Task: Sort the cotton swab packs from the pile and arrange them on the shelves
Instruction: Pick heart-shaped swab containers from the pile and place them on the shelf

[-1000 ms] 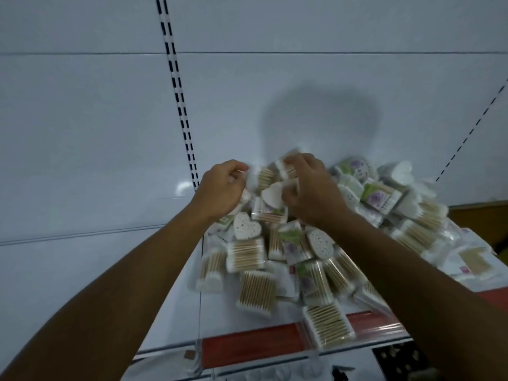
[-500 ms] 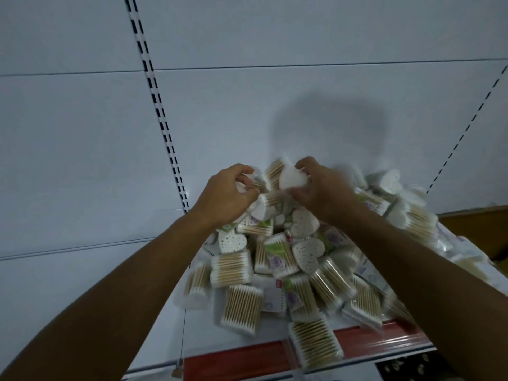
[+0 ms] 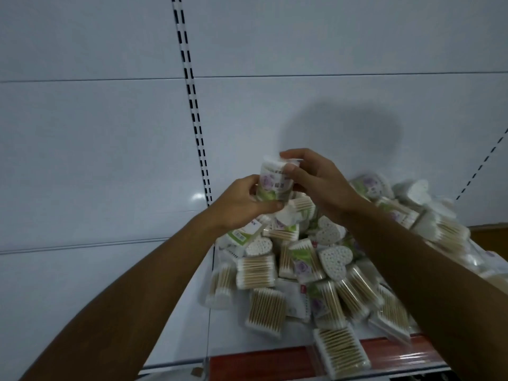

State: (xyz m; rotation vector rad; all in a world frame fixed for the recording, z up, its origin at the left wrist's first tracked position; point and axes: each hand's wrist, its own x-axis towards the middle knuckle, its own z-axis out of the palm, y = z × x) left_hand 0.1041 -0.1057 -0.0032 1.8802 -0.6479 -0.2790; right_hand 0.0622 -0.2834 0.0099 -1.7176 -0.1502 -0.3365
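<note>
A pile of cotton swab packs lies on a white shelf against the white back panel: heart-shaped tubs, rectangular packs of wooden sticks, and packs with green and purple labels. Both hands hold one labelled swab pack above the top of the pile. My left hand grips its lower part, thumb in front. My right hand pinches its upper end between thumb and fingers.
A slotted upright runs down the back panel left of the hands, another slotted upright at the far right. The shelf's front edge carries a red strip. A brown surface shows at the right behind the pile.
Both hands have risen from the pile's top, lifting a labelled pack clear of it. The view has shifted slightly.
</note>
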